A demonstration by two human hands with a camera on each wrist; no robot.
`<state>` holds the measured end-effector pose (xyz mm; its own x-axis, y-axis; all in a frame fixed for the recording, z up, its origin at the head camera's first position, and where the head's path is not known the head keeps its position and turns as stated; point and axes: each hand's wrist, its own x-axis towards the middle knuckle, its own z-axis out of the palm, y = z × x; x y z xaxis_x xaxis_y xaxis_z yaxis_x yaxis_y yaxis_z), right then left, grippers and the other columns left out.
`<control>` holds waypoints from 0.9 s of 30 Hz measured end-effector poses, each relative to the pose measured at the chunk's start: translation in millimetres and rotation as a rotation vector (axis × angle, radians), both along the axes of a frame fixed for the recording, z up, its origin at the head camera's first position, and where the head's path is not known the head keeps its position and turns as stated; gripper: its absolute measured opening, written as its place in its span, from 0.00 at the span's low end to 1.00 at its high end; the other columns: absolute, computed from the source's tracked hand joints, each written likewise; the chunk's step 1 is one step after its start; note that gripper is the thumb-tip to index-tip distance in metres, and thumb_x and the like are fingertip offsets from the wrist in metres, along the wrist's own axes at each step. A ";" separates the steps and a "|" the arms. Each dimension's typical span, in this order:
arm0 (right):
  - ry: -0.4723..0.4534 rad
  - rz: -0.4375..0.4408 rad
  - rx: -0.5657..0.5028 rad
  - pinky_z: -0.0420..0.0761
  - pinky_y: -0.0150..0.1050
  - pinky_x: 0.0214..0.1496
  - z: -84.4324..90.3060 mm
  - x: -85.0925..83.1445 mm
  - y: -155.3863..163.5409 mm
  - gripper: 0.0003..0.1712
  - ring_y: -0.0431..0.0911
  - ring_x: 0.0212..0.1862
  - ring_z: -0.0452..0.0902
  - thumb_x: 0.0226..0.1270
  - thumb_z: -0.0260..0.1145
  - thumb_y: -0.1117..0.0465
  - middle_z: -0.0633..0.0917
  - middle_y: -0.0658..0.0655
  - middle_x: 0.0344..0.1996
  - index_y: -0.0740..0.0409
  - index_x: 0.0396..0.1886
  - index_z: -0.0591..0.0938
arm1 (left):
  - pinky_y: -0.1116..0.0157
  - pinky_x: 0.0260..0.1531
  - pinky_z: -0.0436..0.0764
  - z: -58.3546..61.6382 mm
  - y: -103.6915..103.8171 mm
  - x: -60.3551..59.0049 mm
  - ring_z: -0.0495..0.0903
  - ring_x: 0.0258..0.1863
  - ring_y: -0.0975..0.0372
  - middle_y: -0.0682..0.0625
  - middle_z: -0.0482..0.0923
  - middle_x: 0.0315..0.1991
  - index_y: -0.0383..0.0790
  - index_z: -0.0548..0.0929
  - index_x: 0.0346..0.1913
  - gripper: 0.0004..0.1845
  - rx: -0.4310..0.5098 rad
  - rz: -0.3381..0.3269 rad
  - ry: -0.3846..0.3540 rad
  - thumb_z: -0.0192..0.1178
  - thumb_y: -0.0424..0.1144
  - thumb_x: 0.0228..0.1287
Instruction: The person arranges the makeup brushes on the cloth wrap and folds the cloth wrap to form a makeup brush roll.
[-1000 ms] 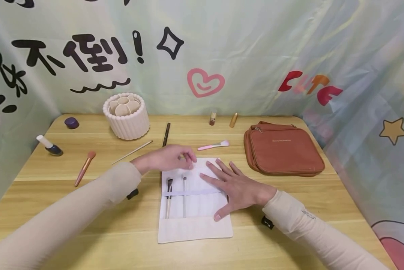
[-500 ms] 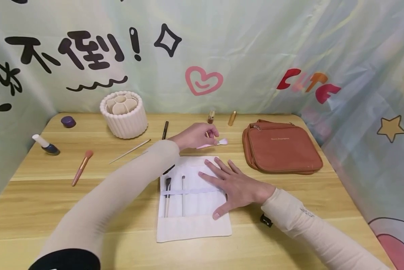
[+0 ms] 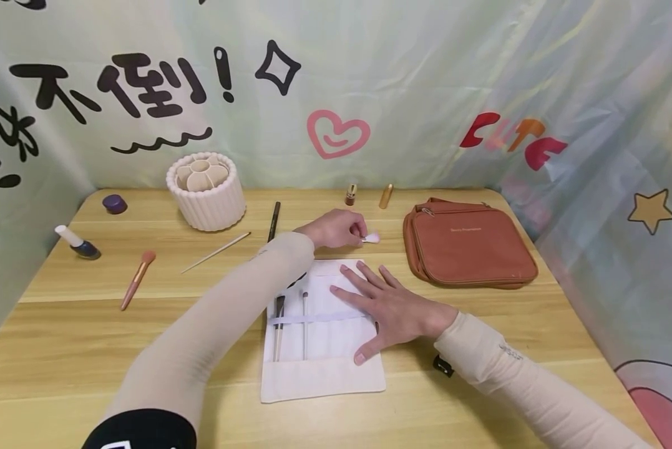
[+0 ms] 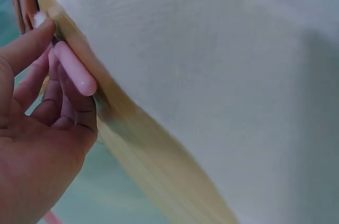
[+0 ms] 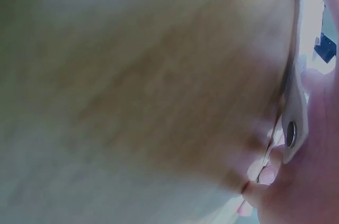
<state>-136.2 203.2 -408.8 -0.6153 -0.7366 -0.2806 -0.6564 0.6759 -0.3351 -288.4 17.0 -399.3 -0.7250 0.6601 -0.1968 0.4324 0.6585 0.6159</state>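
My left hand (image 3: pixel 351 229) reaches across the table behind a white fabric brush roll (image 3: pixel 321 374) and grips a small pink brush; only its pale bristle tip (image 3: pixel 372 237) shows past the fingers. In the left wrist view my left hand's fingers (image 4: pixel 69 113) curl round the pink handle (image 4: pixel 74 73). My right hand (image 3: pixel 389 305) lies flat, fingers spread, on the right half of the roll. Two brushes (image 3: pixel 280 324) sit under the roll's elastic band at its left. The right wrist view is a blur of the surface close up.
A brown zip pouch (image 3: pixel 470 243) lies at the right. A ribbed white holder (image 3: pixel 206 190), a black pencil (image 3: pixel 274 219), a thin stick (image 3: pixel 216 252), a pink-handled brush (image 3: pixel 138 279), a nail polish bottle (image 3: pixel 78 243), a purple cap (image 3: pixel 113 203) and two small tubes (image 3: pixel 386 196) lie on the wooden table (image 3: pixel 145 349).
My left hand left the roll's top edge, went back and right to the pink brush, and closed its fingers on the handle. The right hand stayed flat on the roll.
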 end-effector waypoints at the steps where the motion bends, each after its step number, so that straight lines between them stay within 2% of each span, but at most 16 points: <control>1: 0.000 0.000 0.000 0.35 0.75 0.85 -0.3 0.2 0.2 0.73 0.65 0.90 0.26 0.55 0.75 0.20 0.36 0.57 0.91 0.39 0.92 0.49 | 0.62 0.57 0.79 -0.7 0.5 0.1 0.79 0.47 0.59 0.50 0.85 0.47 0.43 0.86 0.56 0.09 -0.004 -0.001 0.001 0.67 0.38 0.79; 7: 0.000 0.003 -0.002 0.35 0.75 0.85 -1.8 0.6 0.9 0.74 0.65 0.90 0.26 0.55 0.76 0.20 0.36 0.58 0.91 0.39 0.92 0.49 | 0.60 0.61 0.80 -1.3 -3.6 1.9 0.81 0.51 0.59 0.50 0.86 0.50 0.43 0.86 0.56 0.08 -0.032 -0.038 0.030 0.61 0.37 0.82; 11: 0.006 0.004 0.001 0.35 0.75 0.85 -0.8 0.4 0.6 0.74 0.65 0.90 0.26 0.56 0.75 0.20 0.36 0.58 0.91 0.39 0.92 0.49 | 0.58 0.64 0.81 5.0 -17.1 2.8 0.83 0.54 0.57 0.48 0.88 0.54 0.40 0.87 0.59 0.11 -0.019 -0.082 0.063 0.56 0.36 0.85; 13: 0.006 0.006 0.002 0.35 0.75 0.85 -0.6 0.1 -0.1 0.73 0.65 0.90 0.27 0.56 0.75 0.20 0.36 0.58 0.91 0.39 0.92 0.49 | 0.57 0.64 0.81 9.3 -27.5 3.2 0.82 0.54 0.57 0.47 0.87 0.56 0.39 0.86 0.61 0.13 0.011 -0.082 0.064 0.56 0.37 0.85; 17: -0.001 0.009 0.000 0.35 0.75 0.85 -0.8 -0.4 -1.2 0.73 0.65 0.90 0.26 0.56 0.75 0.20 0.36 0.58 0.91 0.39 0.92 0.48 | 0.55 0.58 0.83 16.1 -52.0 4.5 0.83 0.48 0.56 0.43 0.86 0.57 0.37 0.84 0.65 0.15 0.123 -0.009 -0.043 0.55 0.38 0.87; 20: -0.004 0.007 0.000 0.35 0.74 0.85 -0.5 -0.5 -1.9 0.73 0.65 0.90 0.26 0.56 0.75 0.20 0.35 0.58 0.91 0.39 0.92 0.48 | 0.55 0.56 0.85 20.1 -69.2 9.7 0.85 0.48 0.53 0.39 0.83 0.58 0.34 0.81 0.66 0.16 0.239 0.065 -0.184 0.53 0.38 0.88; 25: -0.003 0.000 0.004 0.35 0.74 0.85 -0.8 -0.9 -0.4 0.74 0.65 0.90 0.26 0.56 0.75 0.20 0.36 0.57 0.91 0.39 0.92 0.48 | 0.55 0.61 0.86 21.9 -83.9 30.6 0.86 0.55 0.46 0.32 0.82 0.63 0.30 0.76 0.66 0.16 0.412 0.130 -0.420 0.54 0.36 0.86; 27: -0.001 -0.001 0.007 0.35 0.75 0.85 -0.9 -1.1 0.0 0.74 0.65 0.90 0.26 0.56 0.75 0.20 0.36 0.57 0.91 0.39 0.92 0.48 | 0.56 0.61 0.87 20.2 -85.2 40.1 0.87 0.56 0.46 0.32 0.82 0.63 0.31 0.75 0.65 0.15 0.453 0.145 -0.485 0.54 0.35 0.85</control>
